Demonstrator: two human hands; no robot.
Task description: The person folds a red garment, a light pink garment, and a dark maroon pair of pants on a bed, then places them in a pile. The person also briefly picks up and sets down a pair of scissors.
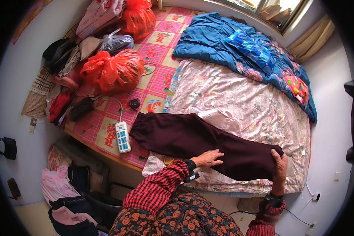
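Observation:
Dark maroon trousers [180, 135] lie stretched across the near part of the bed, folded lengthwise, their gathered elastic waistband at the left. My left hand [208, 158] rests on the near edge of the trousers around mid-length, fingers spread and grasping nothing. At the right end my right hand [279, 165] grips the leg hem, thumb on top and the other fingers partly hidden. A pale pink satiny cloth [221, 118] shows from behind the trousers. Beneath them is a floral bed sheet [265, 115].
Left of the waistband lies a white power strip [123, 137] with its cord. Red plastic bags [115, 70] and piled clothes [59, 56] occupy the bed's left side. A blue quilt [203, 41] lies at the far side. Below left, clothes [59, 183] hang near a black chair [103, 203].

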